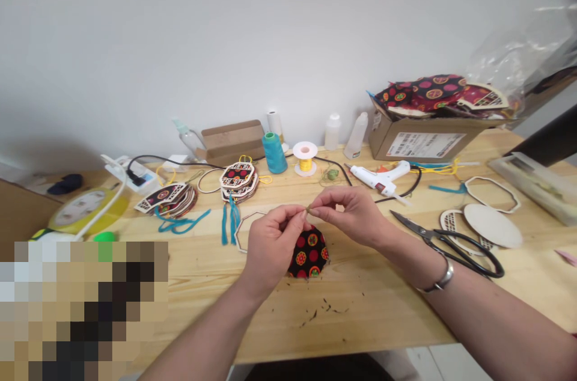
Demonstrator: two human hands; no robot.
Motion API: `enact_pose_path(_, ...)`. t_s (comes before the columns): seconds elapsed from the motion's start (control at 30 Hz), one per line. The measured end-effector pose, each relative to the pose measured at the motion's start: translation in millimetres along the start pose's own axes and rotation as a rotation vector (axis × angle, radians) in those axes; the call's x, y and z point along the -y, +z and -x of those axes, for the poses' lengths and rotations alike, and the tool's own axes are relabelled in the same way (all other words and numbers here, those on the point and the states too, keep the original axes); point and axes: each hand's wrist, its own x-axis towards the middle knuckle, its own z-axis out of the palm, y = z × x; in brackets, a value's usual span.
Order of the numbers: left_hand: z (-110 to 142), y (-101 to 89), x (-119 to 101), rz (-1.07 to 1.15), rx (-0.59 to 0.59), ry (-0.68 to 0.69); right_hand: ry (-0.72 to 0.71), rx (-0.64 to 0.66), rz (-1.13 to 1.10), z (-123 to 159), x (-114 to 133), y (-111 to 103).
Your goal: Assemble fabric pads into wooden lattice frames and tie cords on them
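My left hand (274,241) and my right hand (349,213) meet above the wooden table (369,303), fingertips pinched together on a small thin olive-coloured cord (309,209). Under them lies a black fabric piece with red and yellow circles (311,253). A thin wooden octagonal frame (246,231) lies just left of my left hand. My right wrist wears a silver bracelet (444,277).
Black scissors (455,246) lie to the right, a white glue gun (378,176) behind. A teal thread spool (274,152), a yellow cord reel (305,158), stacks of patterned fan shapes (238,179), a cardboard box of fabric (424,134) and white oval pieces (491,225) stand around.
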Motion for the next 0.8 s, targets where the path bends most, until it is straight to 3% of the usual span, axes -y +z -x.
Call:
enact_pose_path(0.17, -2.1, -0.5, 0.7, 0.021, 0.003, -0.014, -0.11, -0.013, 0.111, 2.9, 3.9, 1.2)
enact_pose_path(0.8, -1.7, 0.2, -1.6, 0.077, 0.014, -0.064, -0.061, -0.005, 0.134, 4.3, 7.6, 2.9)
